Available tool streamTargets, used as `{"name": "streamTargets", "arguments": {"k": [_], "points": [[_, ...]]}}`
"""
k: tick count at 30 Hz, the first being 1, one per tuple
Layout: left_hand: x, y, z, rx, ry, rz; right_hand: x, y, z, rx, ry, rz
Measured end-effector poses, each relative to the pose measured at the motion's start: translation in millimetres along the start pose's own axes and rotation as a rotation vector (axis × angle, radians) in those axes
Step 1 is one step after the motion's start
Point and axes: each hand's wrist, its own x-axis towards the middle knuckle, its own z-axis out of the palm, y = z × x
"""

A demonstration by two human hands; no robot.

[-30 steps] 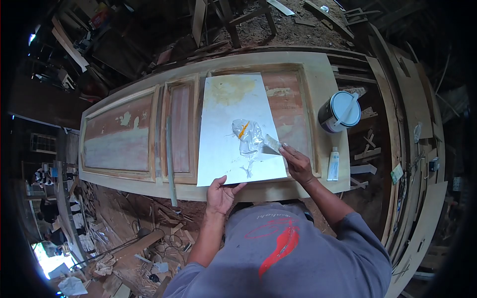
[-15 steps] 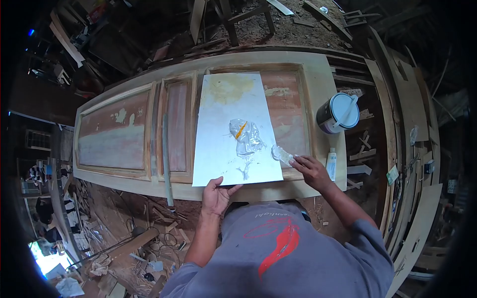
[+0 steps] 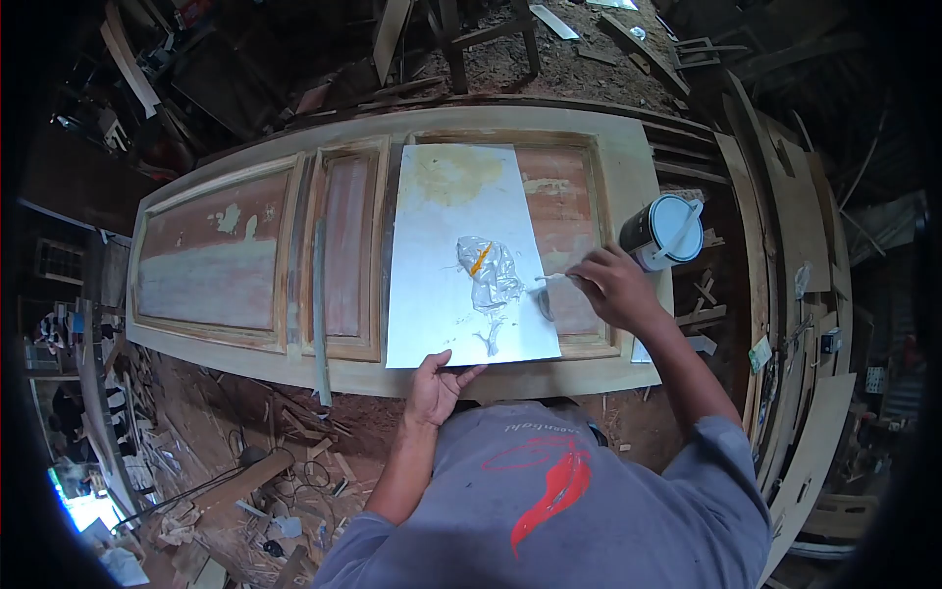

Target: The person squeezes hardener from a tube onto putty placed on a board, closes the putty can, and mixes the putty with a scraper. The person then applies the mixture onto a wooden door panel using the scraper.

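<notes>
My left hand (image 3: 439, 390) grips the near edge of a white board (image 3: 432, 285), thumb on top. On the board lies a mound of grey putty (image 3: 498, 280) with an orange-yellow streak (image 3: 481, 258) across it; smears trail toward me. Just right of the mound, my right hand (image 3: 618, 285) is closed round a small putty knife (image 3: 551, 278), seen nearly edge-on. Its tip is close to the board's right edge. Beneath the board is a wooden panelled door (image 3: 211, 265) with pale filler patches.
A tin with a blue-white lid (image 3: 677, 231) stands at the door's right end, a flat stick (image 3: 690, 226) on top. My right forearm partly covers a white tube (image 3: 641, 351). A thin strip (image 3: 320, 314) crosses the door. Wood scraps (image 3: 294, 471) litter the floor; long planks (image 3: 785, 294) stand at right.
My right hand has moved up and turned over, tilting the putty knife from flat to nearly edge-on. My left hand keeps its hold on the board.
</notes>
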Motion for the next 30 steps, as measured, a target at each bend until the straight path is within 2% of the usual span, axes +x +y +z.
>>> {"name": "streamTargets", "arguments": {"k": [2, 5, 8, 17, 23, 26, 30], "points": [[-0.9, -1.3, 1.5, -0.006, 0.010, 0.003, 17.9, 10.3, 21.5, -0.052, -0.062, -0.075], [-0.3, -2.5, -0.4, 0.006, 0.019, 0.008, 29.8, 5.1, 33.1, -0.026, -0.263, 0.055], [1.4, -1.1, 2.2, -0.035, 0.005, 0.004, 36.2, -2.7, 33.7, 0.015, -0.382, 0.074], [1.4, 0.8, 3.4, -0.055, -0.013, -0.003, 27.2, -31.9, 25.5, 0.191, -0.418, 0.182], [0.6, 4.8, -1.7, 0.016, 0.019, 0.005, 24.9, -48.9, 25.6, 0.169, -0.353, 0.243], [-1.4, 9.9, 1.9, 0.001, 0.011, 0.001, 32.5, -49.2, 27.0, 0.237, -0.186, 0.299], [-0.1, 8.1, -0.5, -0.019, -0.002, 0.002, 40.4, -53.3, 39.3, 0.207, 0.068, 0.169]]}}
